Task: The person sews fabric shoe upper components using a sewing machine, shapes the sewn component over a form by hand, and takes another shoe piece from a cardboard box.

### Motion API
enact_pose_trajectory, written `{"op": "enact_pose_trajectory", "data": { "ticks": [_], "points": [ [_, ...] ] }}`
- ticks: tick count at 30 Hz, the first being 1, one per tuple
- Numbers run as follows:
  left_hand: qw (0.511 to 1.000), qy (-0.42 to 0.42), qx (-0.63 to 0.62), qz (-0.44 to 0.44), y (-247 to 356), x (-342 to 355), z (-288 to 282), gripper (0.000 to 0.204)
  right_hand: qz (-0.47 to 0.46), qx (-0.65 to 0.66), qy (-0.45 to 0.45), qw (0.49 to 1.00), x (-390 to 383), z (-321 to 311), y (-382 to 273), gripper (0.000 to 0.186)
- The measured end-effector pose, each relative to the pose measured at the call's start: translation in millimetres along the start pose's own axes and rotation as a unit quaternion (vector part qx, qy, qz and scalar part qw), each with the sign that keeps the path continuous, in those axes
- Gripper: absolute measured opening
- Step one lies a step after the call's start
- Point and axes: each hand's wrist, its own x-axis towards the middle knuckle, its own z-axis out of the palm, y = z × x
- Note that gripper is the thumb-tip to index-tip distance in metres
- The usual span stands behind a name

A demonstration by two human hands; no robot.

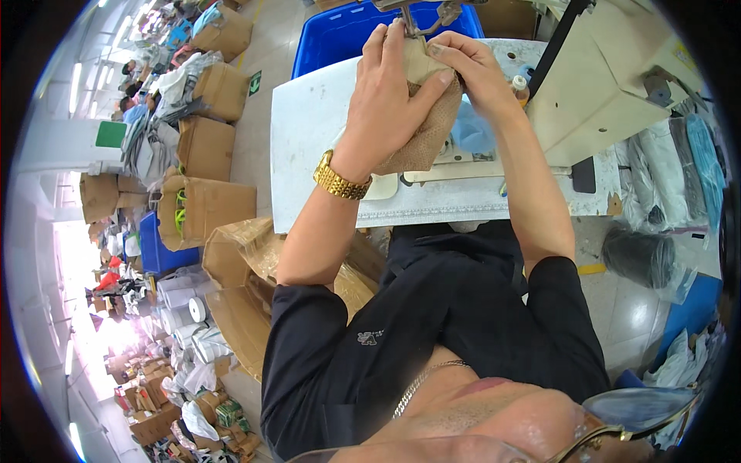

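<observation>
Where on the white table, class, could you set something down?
The white table is bare at its left, between the left hand, its left edge and the blue bin beyond. Farther right is crowded with brown cloth, the right hand, a bottle and the sewing machine.

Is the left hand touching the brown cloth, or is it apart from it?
Touching. The head view shows it plainly: the left hand has its thumb lying across the brown cloth, without a gap.

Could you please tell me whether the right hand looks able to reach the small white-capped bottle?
Probably yes: the right hand is near the bottle, with nothing visibly between them, though it would have to leave the brown fabric.
</observation>
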Motion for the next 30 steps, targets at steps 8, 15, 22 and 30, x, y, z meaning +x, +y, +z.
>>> {"op": "enact_pose_trajectory", "data": {
  "ticks": [8,15,22,30],
  "points": [
    [1.0,0.005,0.001,0.028,-9.7,5.1,3.2,0.078,-0.06,-0.105,0.127,0.985,-8.5,5.3,1.5,0.027],
    [0.997,0.01,-0.023,0.072,-17.1,14.0,-0.8,0.075,-0.09,-0.011,0.07,0.993,-20.0,15.9,-31.1,0.038],
    [0.997,-0.033,-0.062,0.02,-20.6,19.0,-3.5,0.077,-0.112,-0.157,0.091,0.977,-56.1,-10.3,-65.1,0.034],
    [0.998,-0.048,-0.027,-0.02,-10.3,24.4,-0.9,0.076,-0.095,-0.292,0.228,0.924,-109.9,-65.3,-115.5,0.033]
  ]
}}
